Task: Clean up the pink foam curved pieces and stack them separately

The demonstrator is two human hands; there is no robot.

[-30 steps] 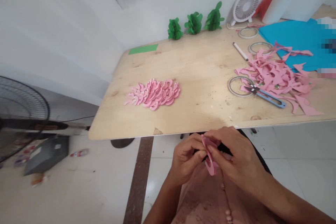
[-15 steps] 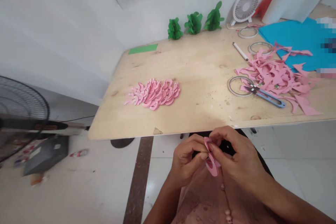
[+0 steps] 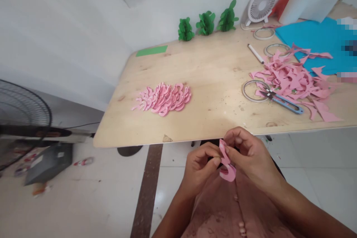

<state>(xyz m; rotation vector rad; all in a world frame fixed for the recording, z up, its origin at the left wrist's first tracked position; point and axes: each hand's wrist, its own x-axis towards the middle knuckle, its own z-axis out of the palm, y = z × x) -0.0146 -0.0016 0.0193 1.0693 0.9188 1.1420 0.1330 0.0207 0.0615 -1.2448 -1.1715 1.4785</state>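
Just below the front edge of the wooden table (image 3: pixel 212 70), both my hands meet over my lap. My left hand (image 3: pixel 199 169) and my right hand (image 3: pixel 248 158) are closed in a pinch on one small curved pink foam piece (image 3: pixel 226 161), which stands upright between the fingertips. A heap of similar pink curved pieces (image 3: pixel 163 98) lies on the table to the upper left of my hands. Pink foam offcuts (image 3: pixel 292 80) are piled at the right, with blue-handled snips (image 3: pixel 284 102) lying at their near side.
Several tape rings (image 3: pixel 252 91) and a white marker (image 3: pixel 255 54) lie near the offcuts. Blue sheet (image 3: pixel 315 41), small white fan (image 3: pixel 260 5), three green paper trees (image 3: pixel 206 24) and a green card (image 3: pixel 152 51) sit further back. A floor fan (image 3: pixel 22 119) stands at the left.
My hands have risen slightly toward the table edge. The pink piece has been turned between my fingers, so its curved lower end now shows more fully.
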